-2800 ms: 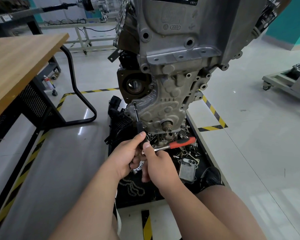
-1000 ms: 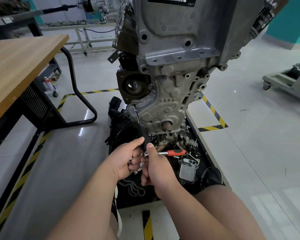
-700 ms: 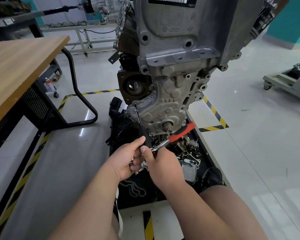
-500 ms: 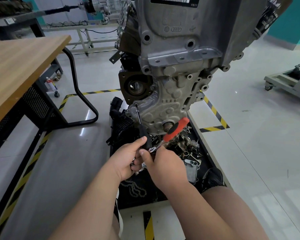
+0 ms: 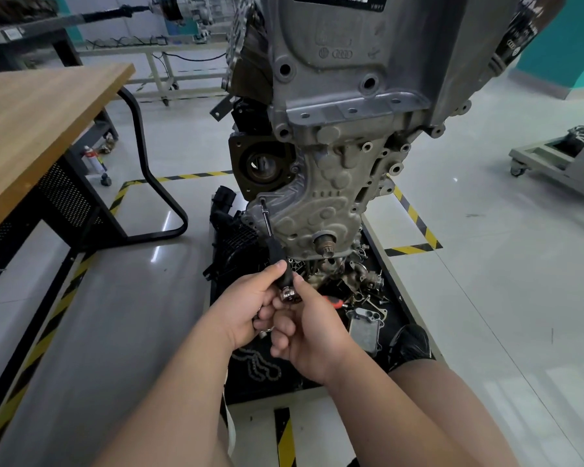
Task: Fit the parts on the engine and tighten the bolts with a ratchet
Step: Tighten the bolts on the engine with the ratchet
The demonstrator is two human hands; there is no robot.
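Observation:
The grey engine (image 5: 351, 96) hangs upright on a stand, with its timing cover (image 5: 321, 203) facing me. A thin extension bar (image 5: 267, 224) runs from a bolt at the cover's left edge down to my hands. My left hand (image 5: 246, 308) pinches the bar's black lower end between thumb and fingers. My right hand (image 5: 314, 332) grips the ratchet, whose chrome head (image 5: 289, 294) shows between my hands. Only a bit of its red handle (image 5: 334, 302) peeks out behind my right hand.
A black floor tray (image 5: 395, 298) under the engine holds several loose metal parts, a chain (image 5: 260, 365) and a black plastic housing (image 5: 230, 244). A wooden table (image 5: 31, 129) with a black frame stands to the left. A wheeled cart (image 5: 560, 163) stands far right.
The ratchet's red handle swung from pointing right up towards the engine, then back down; now my right hand hides most of it. My left hand stayed on the extension bar.

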